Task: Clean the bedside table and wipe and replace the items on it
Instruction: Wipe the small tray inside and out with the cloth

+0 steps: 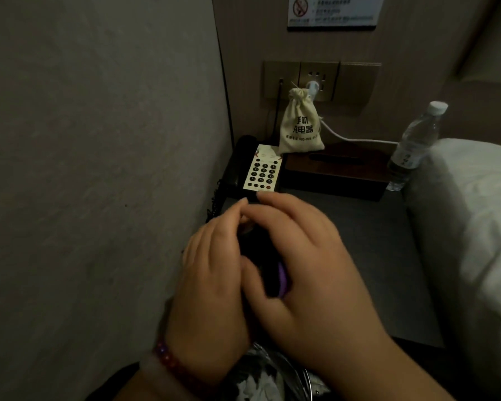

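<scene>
Both my hands meet over the near left of the dark grey bedside table (359,241). My left hand (211,273) grips a dark object (258,250) from the left, its fingers curled over the top. My right hand (307,264) wraps over the same object from the right, and a strip of purple cloth shows between its thumb and palm. Most of the object is hidden by my fingers. Behind my hands stands a black telephone (261,172) with a white keypad.
A cream drawstring pouch (300,125) sits on a dark wooden tissue box (333,172) below the wall sockets (318,79). A white cable runs from a plug there. A water bottle (414,143) stands at the back right beside the white bedding (469,212). A lined bin (272,377) is below my wrists.
</scene>
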